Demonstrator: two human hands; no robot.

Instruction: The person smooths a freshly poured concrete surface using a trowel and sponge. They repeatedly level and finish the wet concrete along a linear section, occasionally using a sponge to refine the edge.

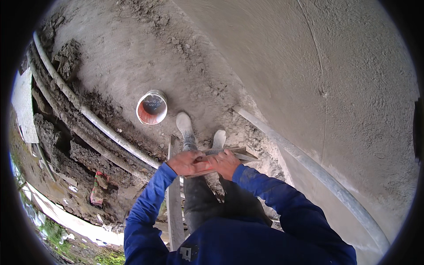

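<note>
Both hands meet in front of my legs at a flat, narrow wooden piece with an orange-red part in its middle; it looks like a plasterer's float, but its exact kind is hard to tell. My left hand is closed at its left end, thumb and fingers drawn together. On the right end, my right hand is closed too, its fingers bent over the upper edge. My fingers hide much of the piece. Just left of my left hand runs a long wooden plank.
A white bucket, reddish inside with some liquid, stands ahead on the dusty ground. A grey plastered wall rises on the right with a pipe along it. More pipes, soil clods and a red brick-like block lie left.
</note>
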